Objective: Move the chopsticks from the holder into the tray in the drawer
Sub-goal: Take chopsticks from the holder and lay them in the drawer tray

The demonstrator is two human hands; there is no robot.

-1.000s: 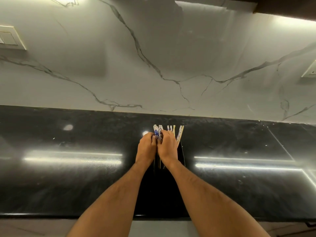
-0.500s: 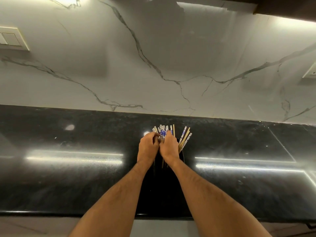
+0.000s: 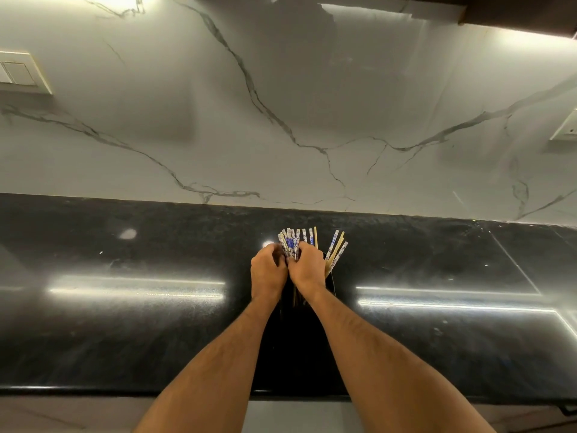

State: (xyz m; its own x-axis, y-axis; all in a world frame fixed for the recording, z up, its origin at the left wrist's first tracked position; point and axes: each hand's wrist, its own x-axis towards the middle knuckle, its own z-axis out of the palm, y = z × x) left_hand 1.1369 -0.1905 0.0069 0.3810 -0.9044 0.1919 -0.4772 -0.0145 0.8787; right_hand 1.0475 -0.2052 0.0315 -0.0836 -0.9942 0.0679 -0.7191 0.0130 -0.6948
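Chopsticks (image 3: 295, 243) with blue-and-white patterned tops stood bunched in a dark holder (image 3: 331, 284) on the black worktop (image 3: 125, 323), near the middle of it and short of the marble backsplash (image 3: 281, 104). Left of the holder, the left hand (image 3: 268, 271) curled its fingers around the bunch. Pressed against it, the right hand (image 3: 307, 267) gripped the same bunch from the other side. Just right of the right hand, a few more chopsticks (image 3: 336, 250), some plain wood, leaned outward from the holder, loose and ungripped. A wall switch plate (image 3: 18, 73) sat far left of the holder on the backsplash.
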